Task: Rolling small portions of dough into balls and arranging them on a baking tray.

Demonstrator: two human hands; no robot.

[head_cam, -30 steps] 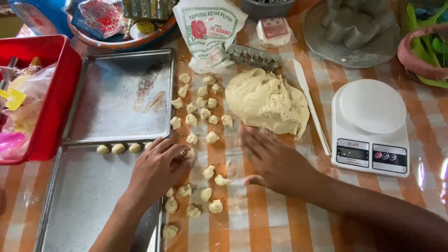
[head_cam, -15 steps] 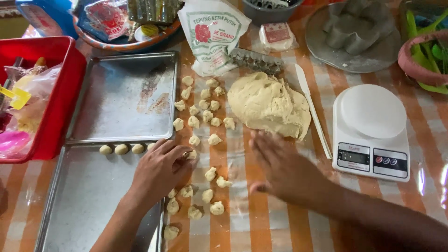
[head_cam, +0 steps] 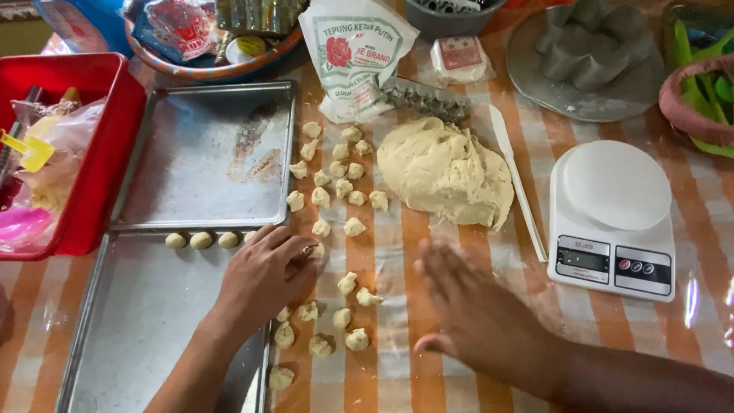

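Left hand point(head_cam: 264, 279) lies palm down at the right edge of the near metal tray point(head_cam: 115, 336), fingers curled over a small dough piece point(head_cam: 316, 251); cannot tell if the grip is closed on it or just resting on it. Right hand point(head_cam: 478, 317) is blurred, flat and open, fingers spread, nothing in its grip, low over the striped bench point(head_cam: 382, 382) just in front of the big dough lump point(head_cam: 447, 172). Loose dough pieces point(head_cam: 336, 183) are scattered on the bench between the trays and the lump, more near the left hand point(head_cam: 348, 336). Four rolled balls point(head_cam: 202, 240) sit in a row at the near tray's far edge. A second tray point(head_cam: 206, 153) lies behind it. White kitchen scale point(head_cam: 612, 218) is right of the lump, with a white scraper point(head_cam: 516, 180) between them. Red bin point(head_cam: 84, 153) at far left.
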